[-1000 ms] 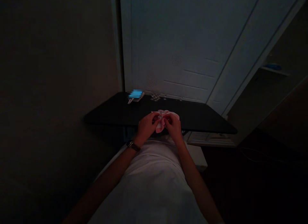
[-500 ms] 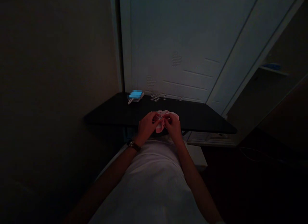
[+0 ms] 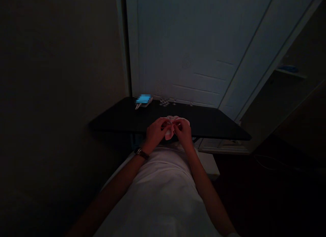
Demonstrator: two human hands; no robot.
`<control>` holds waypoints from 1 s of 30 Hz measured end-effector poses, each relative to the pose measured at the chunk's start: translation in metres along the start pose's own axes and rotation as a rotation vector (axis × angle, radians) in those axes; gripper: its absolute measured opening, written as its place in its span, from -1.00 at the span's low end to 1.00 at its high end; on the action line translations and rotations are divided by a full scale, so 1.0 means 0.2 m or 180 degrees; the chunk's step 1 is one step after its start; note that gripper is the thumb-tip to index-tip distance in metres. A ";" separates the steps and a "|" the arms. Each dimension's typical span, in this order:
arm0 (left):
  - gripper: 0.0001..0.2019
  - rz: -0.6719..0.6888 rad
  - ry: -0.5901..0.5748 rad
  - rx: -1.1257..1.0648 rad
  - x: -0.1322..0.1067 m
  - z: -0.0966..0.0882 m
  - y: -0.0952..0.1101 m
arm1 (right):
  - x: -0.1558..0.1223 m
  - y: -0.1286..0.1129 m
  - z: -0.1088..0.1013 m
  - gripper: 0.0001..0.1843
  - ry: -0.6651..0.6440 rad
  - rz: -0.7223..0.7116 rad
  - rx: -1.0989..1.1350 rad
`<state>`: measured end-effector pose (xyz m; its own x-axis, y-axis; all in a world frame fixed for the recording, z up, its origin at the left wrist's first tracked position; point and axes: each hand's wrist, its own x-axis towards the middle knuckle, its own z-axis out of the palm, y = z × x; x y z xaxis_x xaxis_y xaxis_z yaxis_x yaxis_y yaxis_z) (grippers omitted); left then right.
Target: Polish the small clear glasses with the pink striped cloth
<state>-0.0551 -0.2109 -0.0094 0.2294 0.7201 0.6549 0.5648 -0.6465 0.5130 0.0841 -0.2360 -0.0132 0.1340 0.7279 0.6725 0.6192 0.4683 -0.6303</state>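
Over the front edge of the dark table, both my hands work close together in dim light. My left hand point(image 3: 155, 131), with a dark watch on its wrist, has its fingers curled round a small clear, glass-like object point(image 3: 169, 122); its exact kind is too dark to tell. A pink cloth point(image 3: 168, 135) is bunched around this object and hangs down between the hands. My right hand point(image 3: 184, 131) pinches the cloth against the clear object. Part of the cloth spreads behind the right fingers, which hide some of it.
Along the back of the black table point(image 3: 114, 120) stand several small clear glass-like objects point(image 3: 164, 102). A lit blue screen point(image 3: 143, 99) on a white stand is at the back left. A pale panelled door point(image 3: 178, 36) rises behind. A white box-like surface point(image 3: 208, 164) is low at the right.
The hands stay almost in place; their fingers shift slightly on the cloth and clear object. The view tilts very slightly.
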 end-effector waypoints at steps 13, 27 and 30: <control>-0.80 -0.0143 -0.0005 -0.0016 -0.01 0.00 0.00 | 0.00 0.00 0.01 -0.77 0.0419 -0.0009 -0.0221; -0.79 -0.0124 -0.0087 0.0026 -0.01 0.00 -0.01 | 0.00 0.02 0.02 -0.91 -0.0032 0.0283 -0.0158; -0.79 -0.0049 -0.0067 -0.0009 -0.01 0.00 -0.01 | 0.00 0.03 0.02 -0.90 -0.0043 0.0317 -0.0181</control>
<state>-0.0565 -0.2113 -0.0107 0.2372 0.7351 0.6351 0.5662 -0.6359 0.5245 0.0848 -0.2309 -0.0185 0.1867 0.7762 0.6022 0.6463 0.3646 -0.6704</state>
